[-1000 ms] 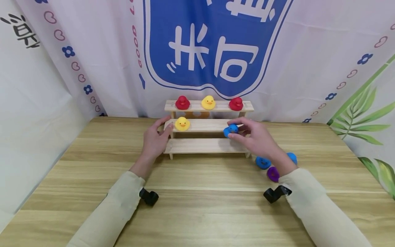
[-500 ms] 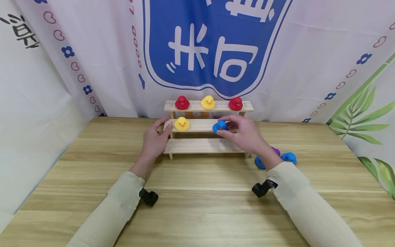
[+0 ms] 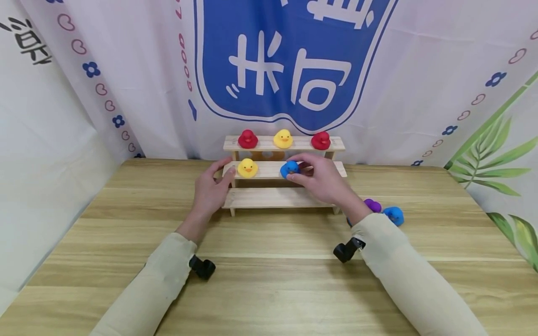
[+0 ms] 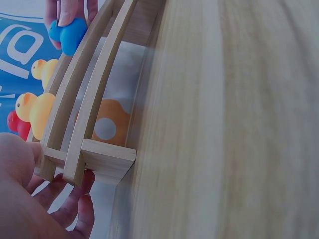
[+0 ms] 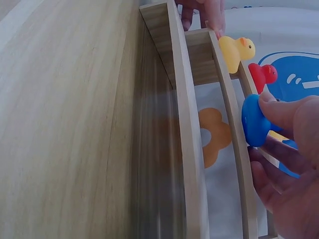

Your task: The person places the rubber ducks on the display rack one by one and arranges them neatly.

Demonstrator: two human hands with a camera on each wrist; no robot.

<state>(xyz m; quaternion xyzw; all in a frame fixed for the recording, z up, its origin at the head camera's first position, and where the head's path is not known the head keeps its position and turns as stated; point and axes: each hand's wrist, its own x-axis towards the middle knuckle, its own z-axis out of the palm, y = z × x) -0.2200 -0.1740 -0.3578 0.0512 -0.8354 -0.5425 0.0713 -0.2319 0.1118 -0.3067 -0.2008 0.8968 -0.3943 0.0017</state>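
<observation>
A three-tier wooden shelf [image 3: 273, 198] stands on the table against the curtain. My left hand [image 3: 211, 189] grips its left end at the middle tier; the left wrist view shows the thumb and fingers around the boards. My right hand [image 3: 327, 181] pinches a blue rubber duck [image 3: 288, 170] between thumb and fingers at the middle tier, around its centre. Whether the duck's base touches the board cannot be told. Left of it sits a yellow rubber duck [image 3: 248, 168]. Along the top tier are a red duck [image 3: 248, 139], another yellow duck [image 3: 283, 139] and a second red duck [image 3: 321, 140].
Right of the shelf, a purple duck [image 3: 372, 205] and a blue duck [image 3: 393, 215] lie on the wooden table [image 3: 269, 289]. Another blue duck is mostly hidden behind my right forearm. A printed curtain [image 3: 151, 84] hangs behind the shelf.
My right hand has moved left along the middle tier with the blue duck, from the shelf's right part to near its centre. The left hand keeps its place.
</observation>
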